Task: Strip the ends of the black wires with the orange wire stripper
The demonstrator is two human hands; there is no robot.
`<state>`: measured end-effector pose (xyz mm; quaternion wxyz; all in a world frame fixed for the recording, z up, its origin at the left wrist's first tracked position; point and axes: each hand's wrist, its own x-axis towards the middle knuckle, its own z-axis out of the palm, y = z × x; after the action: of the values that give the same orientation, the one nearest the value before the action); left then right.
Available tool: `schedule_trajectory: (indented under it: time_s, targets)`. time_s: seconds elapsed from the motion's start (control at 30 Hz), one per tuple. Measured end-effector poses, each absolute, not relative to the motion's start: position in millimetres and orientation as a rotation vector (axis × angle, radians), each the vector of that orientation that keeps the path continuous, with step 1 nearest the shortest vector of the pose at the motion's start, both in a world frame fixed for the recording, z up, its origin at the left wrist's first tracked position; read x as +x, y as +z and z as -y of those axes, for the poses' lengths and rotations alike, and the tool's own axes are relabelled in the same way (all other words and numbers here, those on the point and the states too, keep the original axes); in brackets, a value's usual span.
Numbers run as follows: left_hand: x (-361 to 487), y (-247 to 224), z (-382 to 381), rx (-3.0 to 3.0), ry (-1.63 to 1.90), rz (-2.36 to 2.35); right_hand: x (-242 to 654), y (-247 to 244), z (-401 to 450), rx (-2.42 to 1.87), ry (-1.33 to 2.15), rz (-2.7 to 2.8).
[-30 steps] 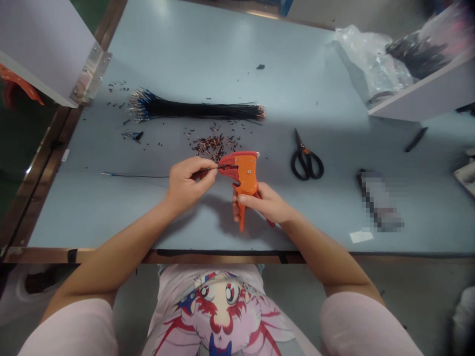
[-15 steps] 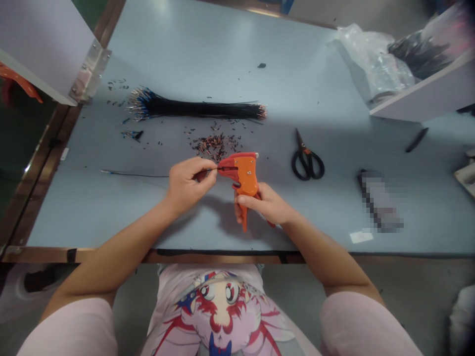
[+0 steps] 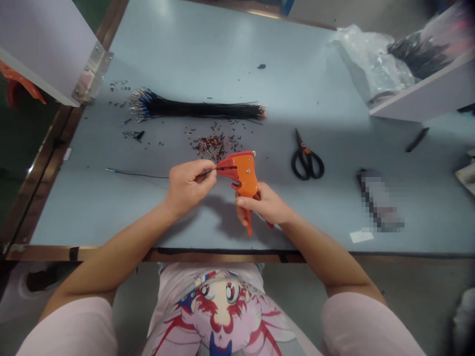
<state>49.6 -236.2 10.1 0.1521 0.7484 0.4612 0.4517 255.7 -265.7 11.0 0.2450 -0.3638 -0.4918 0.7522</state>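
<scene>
Between thumb and forefinger, my left hand [image 3: 191,185] pinches a thin black wire [image 3: 143,175]. The wire's blue-and-silver tipped end trails out to the left over the table. Its other end meets the red jaws of an orange wire stripper [image 3: 245,173]; how deep it sits in them I cannot tell. Wrapped round the stripper's handles is my right hand [image 3: 261,203], holding the tool upright with its jaws pointing left. Just beyond the jaws lies a pile of black and copper scraps [image 3: 213,146].
A bundle of black wires [image 3: 200,109] lies across the table behind my hands. Black-handled scissors [image 3: 307,160] rest to the right, with a pixelated object [image 3: 380,200] farther over. Clear plastic bags [image 3: 374,64] sit at the back right. A few short blue-tipped pieces [image 3: 134,135] lie at left.
The stripper has tilted slightly, its top leaning a little left and its handle end swinging right. My left hand keeps its pinch on the wire in nearly the same place.
</scene>
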Motion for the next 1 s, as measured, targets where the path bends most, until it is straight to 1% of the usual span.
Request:
schedule_trajectory:
  time_s: [0.23, 0.37, 0.43, 0.67, 1.0]
  targets:
    - [50.3, 9.2, 232.4, 2.101, 1.314, -1.342, 253.6, 5.9, 264.9, -1.033, 2.018, 1.155]
    - [42.5, 11.2, 225.0, 1.989, 1.353, -1.42, 271.0, 14.4, 250.7, -1.053, 1.868, 0.868]
    - [39.9, 10.8, 221.3, 1.909, 1.376, -1.455, 280.1, 18.9, 244.4, -1.073, 1.853, 0.815]
    - [45.1, 5.1, 221.2, 1.808, 1.307, -1.393, 274.1, 14.9, 251.7, -1.169, 2.112, 0.974]
    - [49.0, 6.2, 226.8, 1.807, 1.303, -1.321, 265.0, 13.2, 261.0, -0.947, 2.196, 1.076]
